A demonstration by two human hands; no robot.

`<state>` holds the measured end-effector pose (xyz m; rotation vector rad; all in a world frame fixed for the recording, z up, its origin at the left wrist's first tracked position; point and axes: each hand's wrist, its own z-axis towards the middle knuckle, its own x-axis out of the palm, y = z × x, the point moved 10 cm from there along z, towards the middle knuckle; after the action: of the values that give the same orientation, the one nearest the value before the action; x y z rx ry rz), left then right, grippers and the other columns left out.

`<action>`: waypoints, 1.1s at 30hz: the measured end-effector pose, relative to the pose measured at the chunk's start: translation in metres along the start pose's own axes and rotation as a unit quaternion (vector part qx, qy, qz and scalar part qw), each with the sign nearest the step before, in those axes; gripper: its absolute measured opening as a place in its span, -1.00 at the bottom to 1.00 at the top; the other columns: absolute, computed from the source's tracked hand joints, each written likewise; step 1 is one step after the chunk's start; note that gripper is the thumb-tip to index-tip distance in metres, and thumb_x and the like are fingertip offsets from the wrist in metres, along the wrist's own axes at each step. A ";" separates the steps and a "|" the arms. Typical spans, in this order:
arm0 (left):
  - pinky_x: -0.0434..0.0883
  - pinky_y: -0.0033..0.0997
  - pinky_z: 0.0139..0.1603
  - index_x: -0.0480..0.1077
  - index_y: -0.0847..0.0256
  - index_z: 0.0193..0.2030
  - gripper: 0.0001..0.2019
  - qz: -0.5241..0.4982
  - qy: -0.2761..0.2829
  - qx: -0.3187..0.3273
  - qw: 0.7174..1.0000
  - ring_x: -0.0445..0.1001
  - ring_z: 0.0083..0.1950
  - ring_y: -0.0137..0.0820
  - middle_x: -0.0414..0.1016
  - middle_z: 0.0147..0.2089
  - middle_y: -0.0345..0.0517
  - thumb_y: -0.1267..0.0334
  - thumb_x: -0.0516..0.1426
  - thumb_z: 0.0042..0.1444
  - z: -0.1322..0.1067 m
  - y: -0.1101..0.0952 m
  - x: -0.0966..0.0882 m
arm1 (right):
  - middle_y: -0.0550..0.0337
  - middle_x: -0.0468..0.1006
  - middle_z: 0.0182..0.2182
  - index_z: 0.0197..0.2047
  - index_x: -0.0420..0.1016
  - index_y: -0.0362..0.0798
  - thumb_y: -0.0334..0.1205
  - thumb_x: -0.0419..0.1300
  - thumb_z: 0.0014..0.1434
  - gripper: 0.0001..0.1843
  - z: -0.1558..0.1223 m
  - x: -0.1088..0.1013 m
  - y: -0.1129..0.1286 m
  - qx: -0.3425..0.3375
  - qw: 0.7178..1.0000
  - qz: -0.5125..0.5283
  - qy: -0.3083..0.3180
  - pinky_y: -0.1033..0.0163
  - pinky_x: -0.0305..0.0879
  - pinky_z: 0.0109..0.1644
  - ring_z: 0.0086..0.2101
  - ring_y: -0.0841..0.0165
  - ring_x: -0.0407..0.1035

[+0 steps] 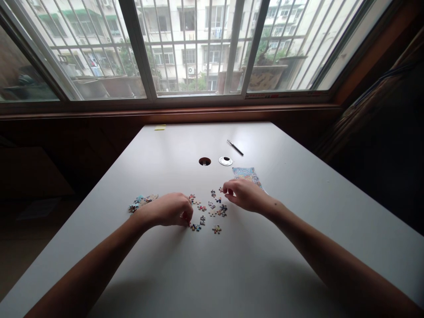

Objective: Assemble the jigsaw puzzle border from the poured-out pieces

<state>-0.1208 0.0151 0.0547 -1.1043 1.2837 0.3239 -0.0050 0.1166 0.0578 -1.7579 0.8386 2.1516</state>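
Note:
Small colourful jigsaw pieces [212, 212] lie scattered on the white table between my two hands. My left hand [172, 209] is closed in a pinch, its fingertips down at the left end of a few joined or touching pieces [196, 228]; the piece at the fingertips is mostly hidden. My right hand [247, 194] hovers low on the other side, thumb and forefinger curled but apart. Its forefinger tip is at a small piece [221, 189] at the back of the group. A single piece [217, 229] lies nearest me.
A heap of jigsaw pieces [139, 203] lies left of my left hand. Behind my right hand is a printed picture sheet [247, 173], partly covered. Farther back are a pen [235, 148], a round cable hole [204, 161], its metal cover [225, 161] and a yellow strip [160, 127].

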 end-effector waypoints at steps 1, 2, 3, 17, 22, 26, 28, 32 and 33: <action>0.28 -0.50 -0.35 0.60 0.10 -0.34 -0.94 -0.007 0.006 -0.002 1.000 0.46 -0.37 -0.47 0.55 -0.39 -0.22 0.34 0.28 0.08 -0.001 0.001 -0.001 | 0.16 0.57 -0.37 -0.28 0.57 -0.03 -0.38 0.18 0.14 -0.85 0.000 0.001 0.001 -0.007 1.000 0.010 0.007 0.26 0.18 -0.29 -0.37 0.37 0.38; 0.28 -0.50 -0.35 0.60 0.10 -0.33 -0.94 -0.010 0.005 -0.006 1.000 0.45 -0.37 -0.47 0.55 -0.38 -0.22 0.34 0.27 0.09 -0.003 0.004 -0.003 | 0.16 0.57 -0.36 -0.27 0.57 -0.02 -0.37 0.19 0.14 -0.86 0.000 0.004 0.005 -0.022 0.999 0.026 0.020 0.27 0.20 -0.29 -0.36 0.38 0.38; 0.28 -0.51 -0.35 0.59 0.10 -0.32 -0.94 -0.010 -0.001 -0.013 1.000 0.45 -0.37 -0.47 0.55 -0.36 -0.22 0.33 0.27 0.09 -0.004 0.006 -0.007 | 0.16 0.57 -0.33 -0.27 0.57 -0.02 -0.36 0.20 0.15 -0.88 -0.001 0.006 0.012 -0.042 0.997 0.047 0.037 0.28 0.21 -0.28 -0.36 0.39 0.38; 0.25 -0.51 -0.36 0.54 0.12 -0.27 -0.89 0.043 -0.017 -0.076 0.996 0.44 -0.31 -0.42 0.53 -0.32 -0.21 0.29 0.28 0.01 -0.012 0.028 -0.022 | 0.19 0.49 -0.41 -0.40 0.51 -0.05 -0.32 0.19 0.19 -0.87 -0.014 0.023 0.072 -0.189 0.980 0.019 0.061 0.26 0.16 -0.26 -0.38 0.41 0.30; 0.28 -0.54 -0.38 0.56 0.15 -0.31 -0.90 -0.002 -0.011 -0.038 0.999 0.46 -0.39 -0.48 0.54 -0.37 -0.20 0.38 0.22 0.05 -0.005 0.019 -0.014 | 0.18 0.47 -0.42 -0.41 0.47 -0.06 -0.39 0.13 0.17 -0.85 -0.012 0.014 0.072 -0.179 0.983 0.001 0.037 0.26 0.12 -0.30 -0.41 0.42 0.26; 0.29 -0.52 -0.36 0.56 0.15 -0.28 -0.91 0.008 -0.027 -0.037 0.999 0.46 -0.37 -0.46 0.54 -0.35 -0.18 0.32 0.21 0.08 -0.008 0.024 -0.019 | 0.19 0.48 -0.40 -0.42 0.45 -0.05 -0.38 0.15 0.15 -0.87 -0.011 0.018 0.061 -0.144 0.988 0.021 0.046 0.30 0.06 -0.37 -0.40 0.42 0.29; 0.30 -0.50 -0.32 0.56 0.15 -0.23 -0.88 0.028 -0.046 -0.047 0.997 0.47 -0.31 -0.42 0.54 -0.30 -0.16 0.30 0.21 0.09 -0.012 0.031 -0.024 | 0.19 0.48 -0.40 -0.43 0.44 -0.06 -0.38 0.16 0.14 -0.87 -0.010 0.021 0.057 -0.134 0.989 0.026 0.054 0.30 0.06 -0.38 -0.40 0.43 0.30; 0.32 -0.44 -0.22 0.54 0.14 -0.11 -0.81 0.079 -0.083 -0.078 0.990 0.47 -0.18 -0.36 0.54 -0.18 -0.11 0.33 0.16 0.14 -0.014 0.042 -0.032 | 0.17 0.51 -0.35 -0.37 0.47 -0.05 -0.37 0.15 0.17 -0.89 -0.008 0.022 0.052 -0.110 0.992 0.037 0.048 0.30 0.08 -0.36 -0.40 0.43 0.32; 0.32 -0.42 -0.20 0.53 0.13 -0.08 -0.78 0.092 -0.094 -0.080 0.988 0.47 -0.16 -0.35 0.53 -0.15 -0.10 0.35 0.15 0.15 -0.013 0.041 -0.032 | 0.17 0.51 -0.34 -0.36 0.48 -0.05 -0.35 0.14 0.19 -0.88 -0.007 0.020 0.051 -0.102 0.993 0.038 0.041 0.30 0.08 -0.36 -0.40 0.43 0.32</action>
<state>-0.1689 0.0367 0.0648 -1.0638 1.2089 0.6641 -0.0304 0.0683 0.0519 -1.9537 0.7380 2.3012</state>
